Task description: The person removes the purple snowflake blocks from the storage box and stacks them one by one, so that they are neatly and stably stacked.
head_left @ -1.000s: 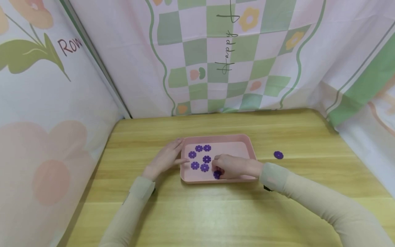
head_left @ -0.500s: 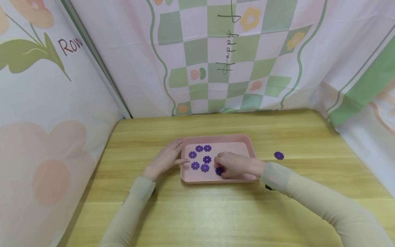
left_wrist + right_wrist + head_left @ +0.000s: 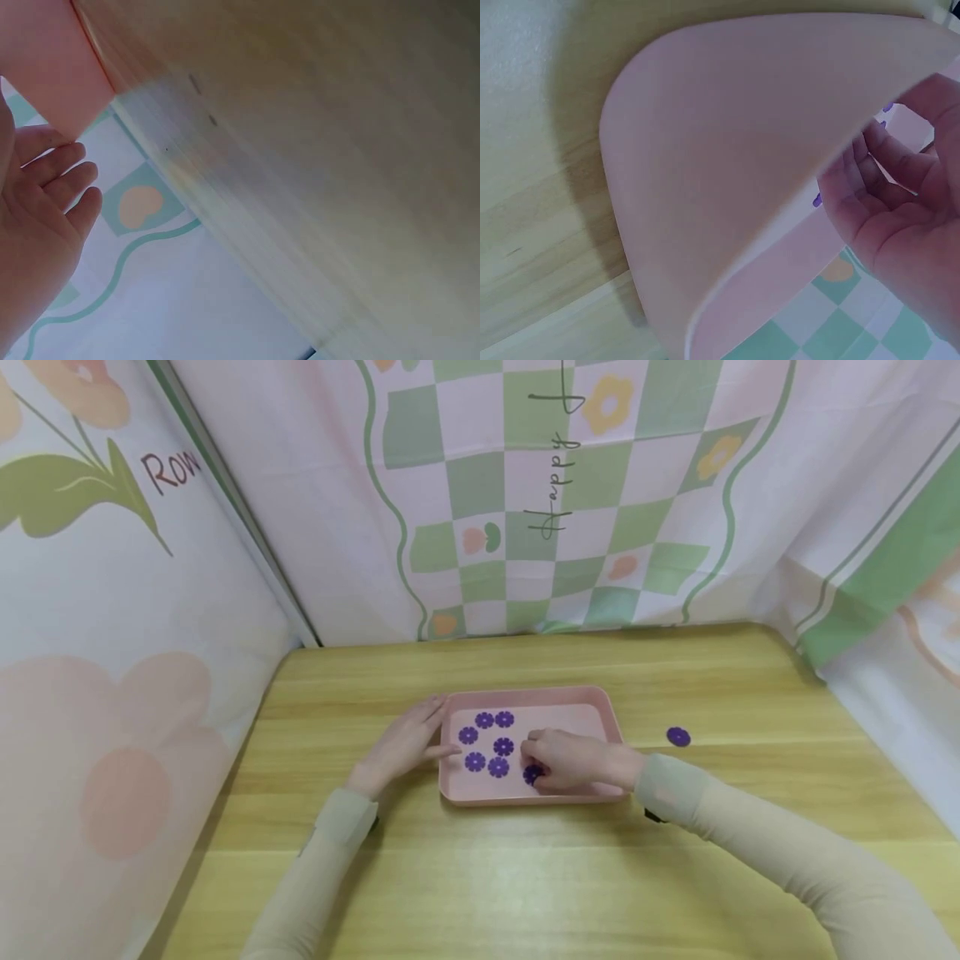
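Note:
In the head view my left hand (image 3: 405, 741) lies at the left end of a shallow pink tray (image 3: 525, 698), fingers extended along its rim and the thumb over the edge. Inside the tray my right hand (image 3: 566, 760) has its fingers bent, pinching a purple notched plastic disc (image 3: 532, 775) close over the tray floor. Several like discs (image 3: 503, 747) lie flat in the tray's left half. From the right wrist view, the right hand (image 3: 907, 180) reaches over the tray wall (image 3: 720, 127), which hides its fingertips and the pinched disc.
One more purple disc (image 3: 678, 737) lies on the wooden table (image 3: 480, 877) to the right of the tray. A patterned curtain (image 3: 480, 485) hangs behind the table, with more printed cloth at both sides.
My right hand has shifted slightly right and away from me with the pinched disc, then held nearly still. My left hand and the loose discs stay in place.

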A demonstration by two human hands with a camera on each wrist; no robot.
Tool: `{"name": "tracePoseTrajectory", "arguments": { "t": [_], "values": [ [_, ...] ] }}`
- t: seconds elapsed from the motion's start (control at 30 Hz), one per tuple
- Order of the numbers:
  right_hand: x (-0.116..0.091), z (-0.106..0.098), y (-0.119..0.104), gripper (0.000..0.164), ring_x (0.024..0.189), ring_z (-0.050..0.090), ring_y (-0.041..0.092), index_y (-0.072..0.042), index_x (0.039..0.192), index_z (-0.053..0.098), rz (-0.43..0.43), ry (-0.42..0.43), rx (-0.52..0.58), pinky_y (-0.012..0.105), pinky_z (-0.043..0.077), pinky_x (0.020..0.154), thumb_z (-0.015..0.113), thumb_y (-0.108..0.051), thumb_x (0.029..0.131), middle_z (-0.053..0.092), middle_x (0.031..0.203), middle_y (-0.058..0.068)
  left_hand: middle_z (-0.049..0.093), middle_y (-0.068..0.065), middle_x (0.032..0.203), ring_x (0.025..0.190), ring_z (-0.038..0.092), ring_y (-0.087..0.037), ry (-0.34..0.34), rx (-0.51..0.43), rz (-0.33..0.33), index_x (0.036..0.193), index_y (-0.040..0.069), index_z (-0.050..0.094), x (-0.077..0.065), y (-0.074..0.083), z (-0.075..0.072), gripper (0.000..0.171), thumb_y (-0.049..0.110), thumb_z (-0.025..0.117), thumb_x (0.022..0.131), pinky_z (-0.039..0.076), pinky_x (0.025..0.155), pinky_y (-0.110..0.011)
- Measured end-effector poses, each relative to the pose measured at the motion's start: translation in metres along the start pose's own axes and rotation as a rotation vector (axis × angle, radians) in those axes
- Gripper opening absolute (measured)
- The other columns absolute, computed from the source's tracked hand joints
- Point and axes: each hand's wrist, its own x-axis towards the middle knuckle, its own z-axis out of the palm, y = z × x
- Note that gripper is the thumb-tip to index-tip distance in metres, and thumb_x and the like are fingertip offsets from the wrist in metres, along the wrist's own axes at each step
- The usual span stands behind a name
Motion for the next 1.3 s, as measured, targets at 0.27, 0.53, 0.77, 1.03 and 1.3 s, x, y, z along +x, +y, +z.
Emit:
{"name": "tracePoseTrajectory", "arguments": {
  "t": [0.27, 0.53, 0.77, 1.03, 1.3],
  "values": [
    [0.0012, 0.0007, -0.0022, 0.024, 0.076, 0.053, 0.007, -0.01, 0.097, 0.063, 0.037, -0.009, 0.002, 0.018, 0.051, 0.067, 0.078, -0.018, 0.08, 0.06, 0.089, -0.001, 0.032, -0.022, 0.16, 0.15, 0.031, -0.036, -0.005, -0.001, -0.002, 0.153, -0.001, 0.031, -0.0011, 0.0014, -0.0018, 0.089, 0.053, 0.064, 0.09, 0.028, 0.125, -0.052],
    [0.0008, 0.0003, -0.002, 0.023, 0.076, 0.052, 0.006, -0.01, 0.099, 0.063, 0.034, -0.021, 0.011, 0.018, 0.051, 0.068, 0.076, -0.017, 0.082, 0.06, 0.09, -0.001, 0.033, -0.023, 0.158, 0.149, 0.032, -0.037, 0.014, 0.002, 0.015, 0.152, -0.001, 0.032, -0.0008, 0.0008, -0.0011, 0.089, 0.052, 0.066, 0.089, 0.029, 0.124, -0.052],
    [0.0003, -0.0004, -0.0036, 0.023, 0.077, 0.054, 0.007, -0.009, 0.099, 0.063, 0.029, -0.015, -0.007, 0.02, 0.053, 0.071, 0.076, -0.019, 0.083, 0.061, 0.091, 0.0, 0.033, -0.023, 0.159, 0.149, 0.032, -0.037, 0.013, 0.004, 0.016, 0.153, -0.001, 0.03, -0.0006, -0.0008, 0.0004, 0.09, 0.053, 0.065, 0.089, 0.029, 0.124, -0.053],
    [0.0008, 0.0002, -0.0057, 0.022, 0.079, 0.055, 0.006, -0.015, 0.097, 0.063, 0.068, -0.021, -0.009, 0.02, 0.054, 0.073, 0.078, -0.021, 0.082, 0.062, 0.094, -0.003, 0.032, -0.022, 0.159, 0.149, 0.032, -0.036, 0.012, 0.004, 0.013, 0.153, 0.0, 0.031, -0.001, -0.0013, 0.0013, 0.09, 0.055, 0.062, 0.09, 0.029, 0.124, -0.052],
    [0.0005, 0.0013, -0.0065, 0.023, 0.081, 0.055, 0.007, -0.016, 0.096, 0.063, 0.056, -0.012, -0.01, 0.022, 0.055, 0.074, 0.079, -0.021, 0.081, 0.063, 0.094, -0.003, 0.033, -0.022, 0.159, 0.149, 0.032, -0.035, 0.01, 0.016, 0.013, 0.154, 0.001, 0.03, -0.0005, -0.0023, 0.0013, 0.091, 0.058, 0.061, 0.089, 0.029, 0.124, -0.051]
  ]
}}
